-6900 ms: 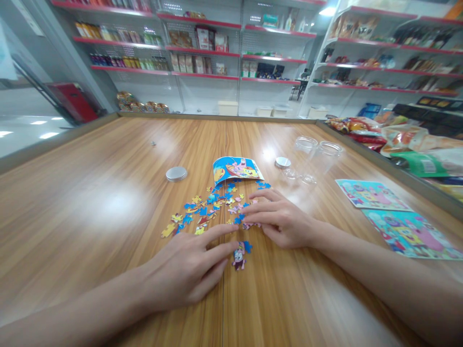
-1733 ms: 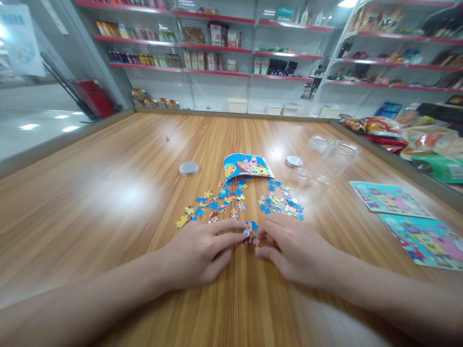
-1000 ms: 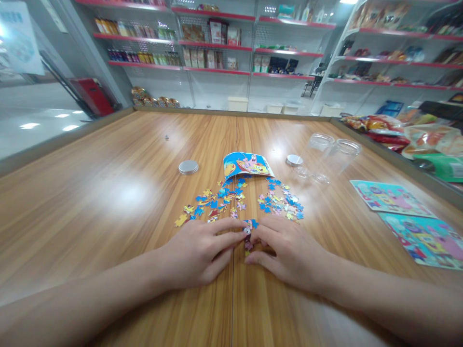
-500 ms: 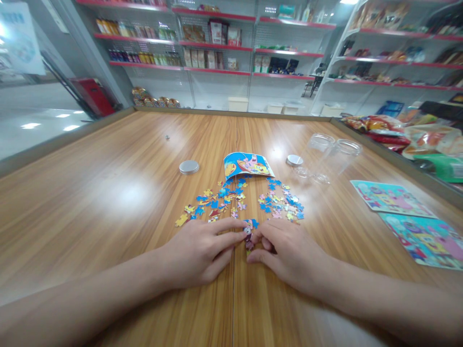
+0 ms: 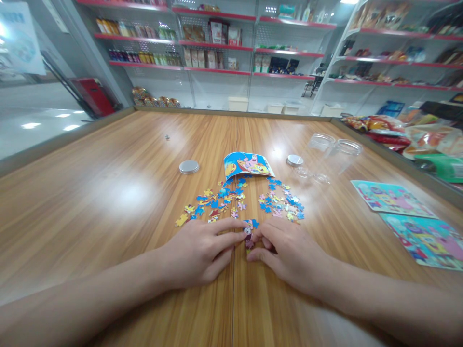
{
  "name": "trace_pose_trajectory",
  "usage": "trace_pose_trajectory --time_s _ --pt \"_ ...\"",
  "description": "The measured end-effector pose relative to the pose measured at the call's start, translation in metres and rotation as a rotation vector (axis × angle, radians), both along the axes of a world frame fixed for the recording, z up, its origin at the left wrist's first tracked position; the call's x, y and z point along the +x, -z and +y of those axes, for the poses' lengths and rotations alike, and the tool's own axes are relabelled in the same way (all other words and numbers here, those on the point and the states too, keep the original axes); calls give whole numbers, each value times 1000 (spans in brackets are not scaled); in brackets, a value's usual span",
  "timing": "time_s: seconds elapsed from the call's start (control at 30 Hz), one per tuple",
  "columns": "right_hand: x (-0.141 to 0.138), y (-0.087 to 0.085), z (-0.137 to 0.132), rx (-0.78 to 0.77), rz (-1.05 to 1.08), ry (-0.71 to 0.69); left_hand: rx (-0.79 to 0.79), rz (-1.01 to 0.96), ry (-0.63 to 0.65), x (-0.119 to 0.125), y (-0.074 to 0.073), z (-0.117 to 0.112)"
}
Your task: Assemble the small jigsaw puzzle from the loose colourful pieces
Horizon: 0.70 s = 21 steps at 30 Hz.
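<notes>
A small joined strip of jigsaw puzzle pieces (image 5: 248,232) lies on the wooden table between my hands. My left hand (image 5: 202,248) rests from the left with fingers stretched out, the index and middle fingertips touching the strip. From the right, my right hand (image 5: 285,246) has its fingers curled and thumb bent in at the strip's lower end, closed on a puzzle piece there that is partly hidden. Just beyond are loose puzzle pieces in a left pile (image 5: 214,204) and a right pile (image 5: 284,200). Behind them a curved picture card (image 5: 248,165) shows cartoon figures on blue.
Two silver lids (image 5: 188,167) (image 5: 294,160) flank the picture card. Clear jars (image 5: 340,156) stand at the right, near two flat picture sheets (image 5: 394,198) (image 5: 427,241). Snack bags (image 5: 430,140) lie beyond the right table edge, and stocked shelves (image 5: 217,46) line the back.
Hardly anything differs. My right hand has shifted very slightly at the strip, while my left hand and the loose pieces stay in place.
</notes>
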State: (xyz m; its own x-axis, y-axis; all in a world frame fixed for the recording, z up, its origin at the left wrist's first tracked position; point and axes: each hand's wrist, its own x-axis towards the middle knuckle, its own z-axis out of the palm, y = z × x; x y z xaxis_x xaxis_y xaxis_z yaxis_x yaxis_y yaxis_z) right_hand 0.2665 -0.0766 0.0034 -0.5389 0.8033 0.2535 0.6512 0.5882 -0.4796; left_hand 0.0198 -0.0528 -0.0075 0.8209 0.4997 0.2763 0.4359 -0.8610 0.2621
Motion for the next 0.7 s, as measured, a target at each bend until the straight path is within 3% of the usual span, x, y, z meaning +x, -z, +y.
trace_pose_trajectory --time_s 0.7 --pt "1 1 3 89 -54 -92 20 50 7 5 -9 -1"
